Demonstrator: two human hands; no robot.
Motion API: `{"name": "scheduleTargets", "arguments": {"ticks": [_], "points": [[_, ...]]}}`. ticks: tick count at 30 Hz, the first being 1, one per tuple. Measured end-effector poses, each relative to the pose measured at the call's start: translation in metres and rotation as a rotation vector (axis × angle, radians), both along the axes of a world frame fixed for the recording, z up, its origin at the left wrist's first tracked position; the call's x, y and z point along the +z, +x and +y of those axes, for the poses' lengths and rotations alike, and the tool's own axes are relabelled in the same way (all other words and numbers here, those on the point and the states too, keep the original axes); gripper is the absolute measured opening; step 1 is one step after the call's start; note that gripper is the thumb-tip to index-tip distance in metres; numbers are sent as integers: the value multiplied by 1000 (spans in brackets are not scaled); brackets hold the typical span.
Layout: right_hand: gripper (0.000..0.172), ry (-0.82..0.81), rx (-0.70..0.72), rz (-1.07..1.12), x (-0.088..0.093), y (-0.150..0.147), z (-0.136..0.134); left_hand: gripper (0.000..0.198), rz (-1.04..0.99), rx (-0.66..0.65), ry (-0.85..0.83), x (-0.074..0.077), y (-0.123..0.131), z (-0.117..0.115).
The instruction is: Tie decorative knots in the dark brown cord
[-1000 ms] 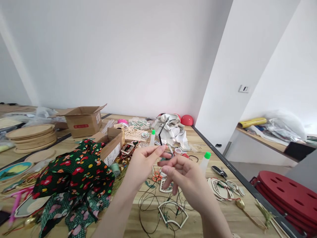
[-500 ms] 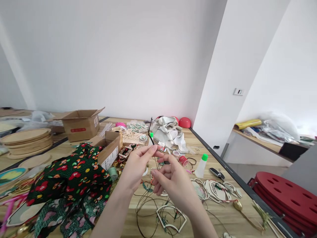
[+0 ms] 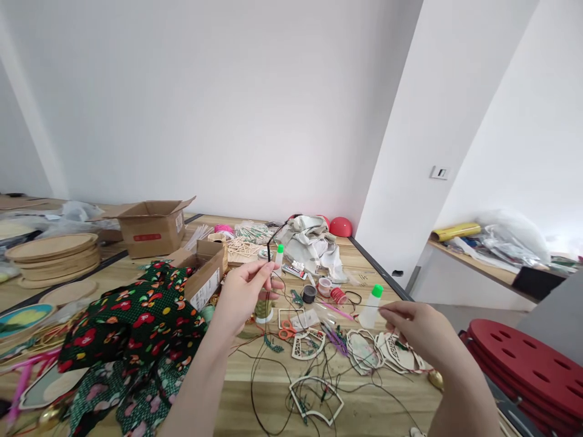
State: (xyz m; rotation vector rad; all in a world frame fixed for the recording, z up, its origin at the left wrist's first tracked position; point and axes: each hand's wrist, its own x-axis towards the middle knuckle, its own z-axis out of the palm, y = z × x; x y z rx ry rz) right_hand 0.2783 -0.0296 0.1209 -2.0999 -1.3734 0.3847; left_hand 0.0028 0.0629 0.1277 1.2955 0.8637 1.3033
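My left hand (image 3: 248, 291) pinches a black cord (image 3: 268, 251) near the middle of the view; a loop of it sticks up above the fingers. My right hand (image 3: 410, 321), off to the right beside a green-capped bottle (image 3: 371, 308), pinches a thin dark thread (image 3: 350, 306) that runs back toward my left hand. Below the hands, tangled dark cords lie on the wooden table around a fan-shaped wooden frame (image 3: 308, 345) and another pale frame (image 3: 334, 413). Orange-handled scissors (image 3: 286, 330) rest just right of my left hand.
Patterned dark fabric (image 3: 132, 328) and cardboard boxes (image 3: 152, 233) are at the left, with stacked wooden hoops (image 3: 54, 258) beyond. Crumpled grey cloth (image 3: 312, 243) lies at the back. Wooden cutouts (image 3: 396, 352) are near my right hand; red stacked discs (image 3: 523, 358) stand past the table's right edge.
My right hand has moved away from my left hand to the right, drawing out the thread. My left hand has shifted slightly left, and the black cord above it now bends right.
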Motion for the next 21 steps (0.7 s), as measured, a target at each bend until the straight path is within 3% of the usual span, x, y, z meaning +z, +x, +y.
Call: {"name": "scheduleTargets", "arguments": {"ticks": [2,3,6,9,12,17,21], "points": [[22,16,-139,-112,-1,4,2,33,52,-27,-12,1,0,-2],[27,56,-132,-133,0,0,3,33,78,-50,-13,2,1,-3],[32,150,135,28,7,-35,3,32,146,-146,-16,4,6,-10],[38,220,391,387,9,-83,8,29,229,-215,28,8,12,-18],[24,176,531,567,3,-116,17,30,341,-220,131,9,15,-21],[20,228,511,647,-6,-124,25,32,431,-132,243,9,11,-17],[26,145,639,840,-2,-120,25,33,450,-105,279,11,11,-17]]}}
